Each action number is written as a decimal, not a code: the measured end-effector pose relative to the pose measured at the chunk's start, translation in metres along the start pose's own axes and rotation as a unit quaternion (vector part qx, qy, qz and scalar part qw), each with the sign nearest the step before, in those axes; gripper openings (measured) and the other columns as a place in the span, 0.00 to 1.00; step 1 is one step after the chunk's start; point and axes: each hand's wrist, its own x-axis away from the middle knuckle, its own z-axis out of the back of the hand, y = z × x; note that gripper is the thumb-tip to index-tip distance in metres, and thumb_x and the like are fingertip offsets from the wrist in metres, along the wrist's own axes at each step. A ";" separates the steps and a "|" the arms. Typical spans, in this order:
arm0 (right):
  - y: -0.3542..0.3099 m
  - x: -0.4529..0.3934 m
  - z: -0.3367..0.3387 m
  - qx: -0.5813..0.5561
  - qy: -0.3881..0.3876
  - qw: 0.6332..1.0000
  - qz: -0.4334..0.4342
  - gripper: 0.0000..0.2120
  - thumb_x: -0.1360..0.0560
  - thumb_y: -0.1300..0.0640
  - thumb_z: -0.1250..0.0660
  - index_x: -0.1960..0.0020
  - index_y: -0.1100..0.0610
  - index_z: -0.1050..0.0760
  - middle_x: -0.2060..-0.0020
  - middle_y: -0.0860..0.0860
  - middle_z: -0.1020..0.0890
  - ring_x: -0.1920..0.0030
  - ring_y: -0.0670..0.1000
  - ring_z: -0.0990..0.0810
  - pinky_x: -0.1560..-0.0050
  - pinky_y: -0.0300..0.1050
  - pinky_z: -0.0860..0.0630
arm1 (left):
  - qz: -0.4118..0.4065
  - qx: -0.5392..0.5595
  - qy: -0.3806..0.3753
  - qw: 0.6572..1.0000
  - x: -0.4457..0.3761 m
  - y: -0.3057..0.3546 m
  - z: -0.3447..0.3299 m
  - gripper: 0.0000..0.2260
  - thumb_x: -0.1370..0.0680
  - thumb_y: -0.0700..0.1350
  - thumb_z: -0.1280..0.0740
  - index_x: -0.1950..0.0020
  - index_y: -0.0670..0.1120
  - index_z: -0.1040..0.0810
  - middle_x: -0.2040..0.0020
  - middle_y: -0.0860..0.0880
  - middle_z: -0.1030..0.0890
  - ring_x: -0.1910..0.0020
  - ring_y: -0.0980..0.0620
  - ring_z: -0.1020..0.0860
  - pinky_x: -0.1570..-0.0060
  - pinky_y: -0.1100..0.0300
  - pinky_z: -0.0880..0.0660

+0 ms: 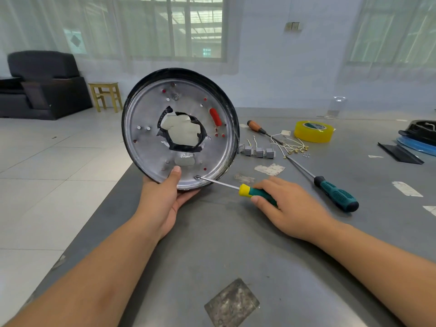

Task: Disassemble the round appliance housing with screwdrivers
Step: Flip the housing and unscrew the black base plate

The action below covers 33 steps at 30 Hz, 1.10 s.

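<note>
Grey tabletop (236, 232) fills the lower and right frame, with tiled floor, a dark armchair (42, 83) and a small wooden stool (106, 95) at upper left. At centre, the left hand (165, 197) grips the lower rim of the round appliance housing (146, 147), thumb on its silver inner face, holding it tilted on edge. The right hand (287, 206) curls around a yellow-and-green screwdriver (250, 191) whose tip touches the housing's lower rim; a second green screwdriver (335, 194), yellow tape roll (313, 132) and loose wired parts (259, 151) lie at right.
</note>
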 end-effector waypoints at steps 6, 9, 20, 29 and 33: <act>-0.002 0.000 0.000 -0.003 0.021 1.000 -0.009 0.16 0.18 0.41 0.40 0.37 0.48 0.22 0.54 0.43 0.24 0.56 0.47 0.25 0.55 0.46 0.27 | -0.014 -0.013 -0.006 1.000 0.003 -0.001 -0.001 0.19 0.15 0.38 0.34 0.24 0.42 0.30 0.32 0.42 0.18 0.38 0.41 0.16 0.54 0.48 0.14; -0.005 0.001 0.002 -0.004 0.019 1.000 -0.015 0.16 0.18 0.42 0.39 0.37 0.48 0.21 0.55 0.43 0.23 0.56 0.47 0.25 0.55 0.48 0.25 | -0.018 -0.014 0.001 1.000 0.003 -0.001 -0.002 0.20 0.15 0.37 0.34 0.24 0.44 0.31 0.32 0.43 0.18 0.38 0.41 0.16 0.53 0.47 0.14; -0.016 0.004 0.008 -0.005 0.001 1.000 -0.019 0.17 0.18 0.42 0.40 0.38 0.49 0.21 0.53 0.45 0.22 0.54 0.49 0.23 0.53 0.52 0.23 | -0.039 -0.030 0.007 0.999 0.003 -0.003 -0.002 0.20 0.15 0.38 0.34 0.24 0.47 0.32 0.30 0.45 0.19 0.37 0.43 0.16 0.47 0.41 0.15; -0.027 0.007 0.009 0.024 0.016 1.000 -0.004 0.18 0.17 0.41 0.42 0.35 0.48 0.22 0.51 0.45 0.21 0.54 0.50 0.23 0.55 0.49 0.24 | -0.069 -0.053 0.021 0.996 0.003 -0.006 -0.002 0.19 0.15 0.38 0.33 0.25 0.48 0.32 0.30 0.47 0.19 0.37 0.45 0.16 0.45 0.40 0.16; -0.042 0.009 0.006 -0.008 0.032 0.999 -0.024 0.17 0.17 0.42 0.41 0.44 0.50 0.19 0.59 0.48 0.19 0.61 0.50 0.23 0.61 0.50 0.26 | -0.107 -0.085 0.028 0.990 0.005 -0.008 -0.002 0.20 0.15 0.40 0.32 0.25 0.50 0.33 0.31 0.49 0.20 0.34 0.46 0.18 0.42 0.41 0.17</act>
